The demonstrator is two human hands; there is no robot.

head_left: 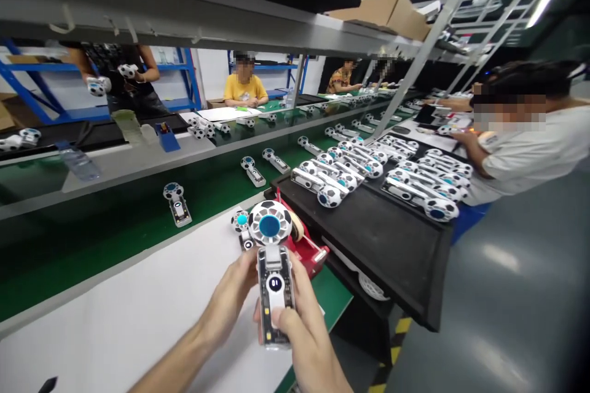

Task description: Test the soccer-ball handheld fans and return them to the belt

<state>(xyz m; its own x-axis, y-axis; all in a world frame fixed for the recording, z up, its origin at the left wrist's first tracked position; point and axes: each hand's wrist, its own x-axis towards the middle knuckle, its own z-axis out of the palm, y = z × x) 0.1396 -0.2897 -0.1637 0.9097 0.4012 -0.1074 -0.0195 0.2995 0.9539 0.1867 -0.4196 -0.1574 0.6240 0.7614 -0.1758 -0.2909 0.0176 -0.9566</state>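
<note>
The right hand's grip (304, 322) is clamped around a handheld device with a clear, dark-backed casing and a round, black-and-white football-patterned head with a blue centre (273, 264). The device stands nearly upright above the table, head at the top, its round dark display lit with white characters. The right thumb lies bent across the lower front, and fingers curl round from behind to the left edge. The left hand (235, 288) reaches up from the lower left, its fingers against the device's upper left edge; their tips are hidden, so whether that grip is closed cannot be told.

Below is a green table with a smooth white covering (115, 325). Just behind the held device are a similar football-headed device (240, 221) and a red tape dispenser (316, 255). To the right, a large black tray (405, 252) carries crowded rows of football-headed devices. Beyond the white covering, a long green strip (133, 221) holds several more, spaced apart.

Farther off, a person in a yellow shirt (244, 87) sits facing this way, and a person in a white top (544, 153) works at the right. A grey shelf (207, 31) crosses overhead, bearing a brown cardboard box (405, 17), above a shiny grey floor (498, 319).
</note>
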